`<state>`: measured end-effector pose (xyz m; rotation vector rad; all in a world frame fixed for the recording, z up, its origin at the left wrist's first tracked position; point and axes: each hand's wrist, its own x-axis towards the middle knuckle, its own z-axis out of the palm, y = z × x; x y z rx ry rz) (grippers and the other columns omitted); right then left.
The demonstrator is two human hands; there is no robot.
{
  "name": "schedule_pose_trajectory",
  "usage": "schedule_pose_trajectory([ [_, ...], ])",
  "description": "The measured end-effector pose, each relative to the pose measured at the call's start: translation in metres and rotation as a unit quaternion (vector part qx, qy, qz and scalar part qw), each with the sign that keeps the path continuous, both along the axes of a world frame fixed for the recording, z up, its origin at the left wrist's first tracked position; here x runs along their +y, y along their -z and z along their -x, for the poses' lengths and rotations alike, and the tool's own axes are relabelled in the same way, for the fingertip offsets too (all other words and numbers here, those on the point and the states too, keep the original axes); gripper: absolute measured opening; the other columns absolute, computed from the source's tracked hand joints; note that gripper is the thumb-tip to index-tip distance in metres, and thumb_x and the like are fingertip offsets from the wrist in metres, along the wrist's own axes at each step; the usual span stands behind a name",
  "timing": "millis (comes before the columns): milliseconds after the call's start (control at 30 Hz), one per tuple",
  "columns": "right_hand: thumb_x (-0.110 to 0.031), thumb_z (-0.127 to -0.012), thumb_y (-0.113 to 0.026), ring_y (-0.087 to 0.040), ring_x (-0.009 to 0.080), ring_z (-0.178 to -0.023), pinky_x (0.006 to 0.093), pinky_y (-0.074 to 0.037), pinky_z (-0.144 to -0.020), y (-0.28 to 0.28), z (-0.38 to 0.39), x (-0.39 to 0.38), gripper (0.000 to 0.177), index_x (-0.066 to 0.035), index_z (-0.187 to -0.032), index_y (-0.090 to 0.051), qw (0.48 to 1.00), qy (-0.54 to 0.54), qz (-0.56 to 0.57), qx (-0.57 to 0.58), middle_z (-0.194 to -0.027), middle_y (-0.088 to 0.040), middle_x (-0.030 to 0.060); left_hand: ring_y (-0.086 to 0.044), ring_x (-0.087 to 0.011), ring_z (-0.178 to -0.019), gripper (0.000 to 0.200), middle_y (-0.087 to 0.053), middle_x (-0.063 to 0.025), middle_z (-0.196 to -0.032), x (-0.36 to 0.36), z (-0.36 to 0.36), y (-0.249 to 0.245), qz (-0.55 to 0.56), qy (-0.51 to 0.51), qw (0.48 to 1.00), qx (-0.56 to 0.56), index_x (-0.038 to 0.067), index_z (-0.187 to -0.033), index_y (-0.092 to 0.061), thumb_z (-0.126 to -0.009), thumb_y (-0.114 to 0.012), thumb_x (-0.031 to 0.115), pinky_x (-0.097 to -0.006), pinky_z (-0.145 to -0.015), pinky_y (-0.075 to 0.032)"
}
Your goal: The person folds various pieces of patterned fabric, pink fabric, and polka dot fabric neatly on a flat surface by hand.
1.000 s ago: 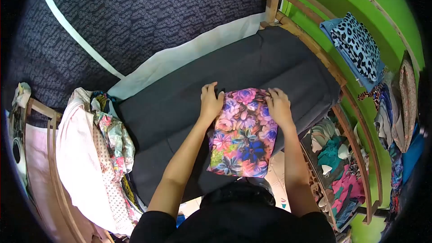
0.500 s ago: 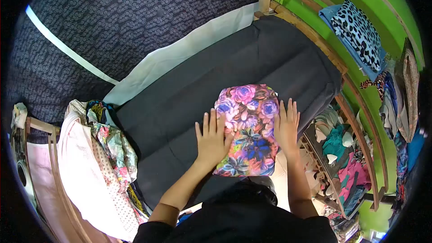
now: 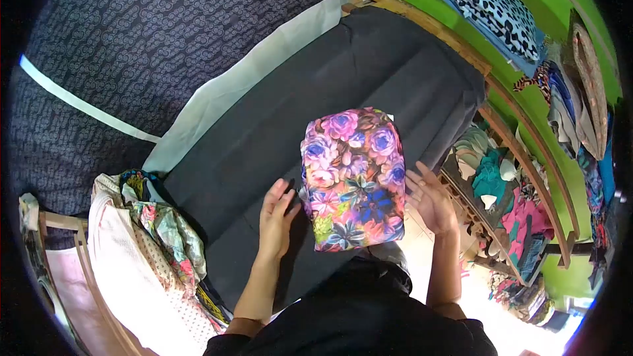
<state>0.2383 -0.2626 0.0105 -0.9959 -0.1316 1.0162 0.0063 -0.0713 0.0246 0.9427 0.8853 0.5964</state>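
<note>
A folded floral cloth (image 3: 356, 181) in pink, purple, blue and orange lies as a neat rounded bundle near the front edge of the black-covered board (image 3: 264, 132). Beside its lower left edge is my left hand (image 3: 275, 219), fingers apart and slightly curled, fingertips close to the cloth. My right hand (image 3: 432, 201) is at the opposite edge, palm turned partly up and fingers spread, with the fingertips right at the cloth's side. Neither hand has its fingers wrapped round the bundle.
White and flowered garments (image 3: 151, 250) hang over a wooden rail on the left. Dark patterned fabric (image 3: 171, 33) covers the area behind the board. At right stand a wooden frame (image 3: 527, 151), a leopard-print folded cloth (image 3: 498, 13) and a shelf of mixed clothes (image 3: 491, 178).
Both hands have come off the top of the floral cloth to its sides. The left moved left and its fingers curled; the right turned palm up. The whole view shifted slightly.
</note>
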Motion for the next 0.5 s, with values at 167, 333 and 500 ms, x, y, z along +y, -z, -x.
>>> schedule_pose_trajectory([
  [167, -0.011, -0.088, -0.047, -0.053, 0.0256, -0.105, 0.0341, -0.043, -0.089, 0.002, -0.003, 0.006, 0.057, 0.004, -0.135, -0.017, 0.993, -0.113, -0.014, 0.011, -0.120, -0.049, 0.0195, -0.035, -0.0221, -0.122, 0.071, -0.031, -0.0152, -0.135, -0.004, -0.024, -0.012, 0.048, 0.152, 0.987, 0.021, 0.001, -0.138, -0.012, -0.086, -0.056, 0.021, -0.0365, -0.100, -0.031],
  [333, -0.008, -0.086, -0.051, -0.055, 0.0218, -0.102, 0.0322, -0.044, -0.088, -0.003, 0.001, 0.028, 0.051, 0.005, -0.130, -0.029, 0.992, -0.128, 0.011, -0.010, -0.114, -0.054, 0.0154, -0.046, -0.0230, -0.112, 0.067, -0.042, -0.0166, -0.125, 0.010, -0.043, 0.011, 0.105, 0.155, 0.981, -0.051, -0.002, -0.133, -0.021, -0.082, -0.061, 0.015, -0.0372, -0.093, -0.040],
  [500, -0.003, -0.082, -0.054, -0.052, 0.0216, -0.106, 0.0344, -0.042, -0.092, 0.002, 0.002, 0.041, 0.047, 0.005, -0.125, -0.037, 0.989, -0.148, -0.001, -0.012, -0.115, -0.053, 0.0123, -0.053, -0.0226, -0.103, 0.063, -0.048, -0.0161, -0.117, 0.004, -0.050, 0.014, 0.074, 0.130, 0.989, -0.020, -0.005, -0.126, -0.027, -0.080, -0.065, 0.016, -0.0355, -0.086, -0.046],
])
